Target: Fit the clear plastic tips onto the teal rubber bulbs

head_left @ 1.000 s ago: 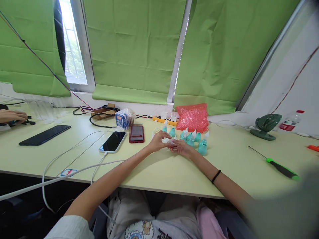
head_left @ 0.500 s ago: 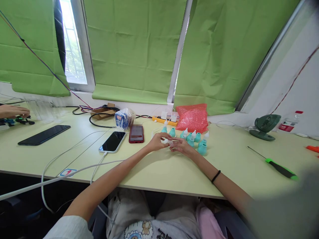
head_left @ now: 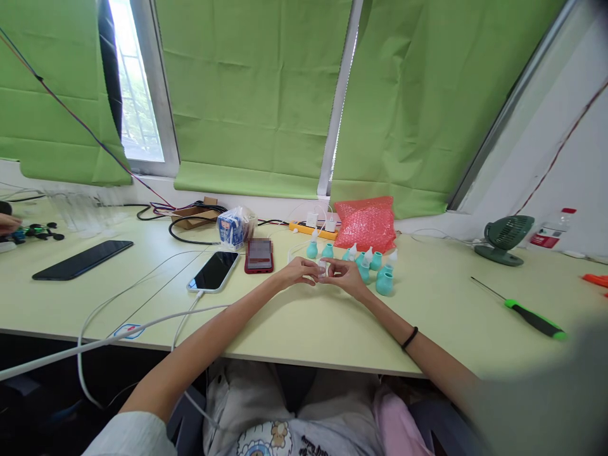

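Near the middle of the table, both my hands meet around a small translucent white plastic piece (head_left: 323, 268), whose exact shape is partly hidden by fingers. My left hand (head_left: 299, 272) pinches it from the left, and my right hand (head_left: 346, 276) pinches it from the right. Just beyond and to the right stand several teal rubber bulbs (head_left: 384, 284). Some carry a white pointed nozzle (head_left: 392, 256); others show an open neck, such as the teal bulb (head_left: 327, 251) behind my hands.
Left of my hands lie a white-edged phone (head_left: 213, 271) with a cable, a red-cased phone (head_left: 259, 256) and a black phone (head_left: 83, 259). Behind are a power strip (head_left: 313, 230) and a red bubble-wrap bag (head_left: 365, 223). Rightward lie a screwdriver (head_left: 532, 318) and a fan (head_left: 504, 239).
My right hand's fingers have gone from extended to pinching the plastic piece, and my left fingers have shifted around it. At the far left, another person's hand has drawn back toward the edge.
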Demonstrator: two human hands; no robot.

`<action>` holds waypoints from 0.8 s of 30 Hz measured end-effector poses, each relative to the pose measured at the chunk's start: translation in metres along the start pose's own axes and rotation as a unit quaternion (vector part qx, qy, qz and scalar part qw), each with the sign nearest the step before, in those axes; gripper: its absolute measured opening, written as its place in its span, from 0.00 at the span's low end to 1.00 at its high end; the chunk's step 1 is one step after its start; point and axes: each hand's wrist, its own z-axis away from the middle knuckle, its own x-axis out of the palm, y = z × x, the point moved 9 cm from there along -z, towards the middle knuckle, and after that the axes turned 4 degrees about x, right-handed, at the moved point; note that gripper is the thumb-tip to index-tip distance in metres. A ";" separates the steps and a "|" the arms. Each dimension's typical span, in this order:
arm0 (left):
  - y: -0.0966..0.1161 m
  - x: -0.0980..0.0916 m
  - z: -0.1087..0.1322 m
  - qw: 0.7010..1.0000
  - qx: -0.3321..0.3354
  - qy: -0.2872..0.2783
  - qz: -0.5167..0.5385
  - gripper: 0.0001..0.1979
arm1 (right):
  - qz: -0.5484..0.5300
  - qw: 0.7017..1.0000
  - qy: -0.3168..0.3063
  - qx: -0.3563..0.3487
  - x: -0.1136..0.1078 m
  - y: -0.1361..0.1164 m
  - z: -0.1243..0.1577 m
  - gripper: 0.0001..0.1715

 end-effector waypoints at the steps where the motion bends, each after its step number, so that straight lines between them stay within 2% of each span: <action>1: -0.001 0.001 0.000 1.000 -0.001 -0.003 0.013 0.13 | 0.003 1.000 -0.005 0.000 0.001 0.001 0.000 0.31; 7: -0.006 0.003 -0.003 0.998 0.004 -0.006 0.066 0.12 | 0.008 1.000 -0.026 0.006 0.003 0.007 -0.001 0.34; 14: -0.005 0.005 -0.001 0.995 0.011 -0.004 0.098 0.14 | 0.002 1.000 -0.010 0.005 0.000 0.002 -0.001 0.32; 24: -0.001 0.004 -0.002 0.993 0.028 -0.008 0.113 0.15 | 0.007 1.000 -0.003 0.003 -0.002 0.008 -0.003 0.34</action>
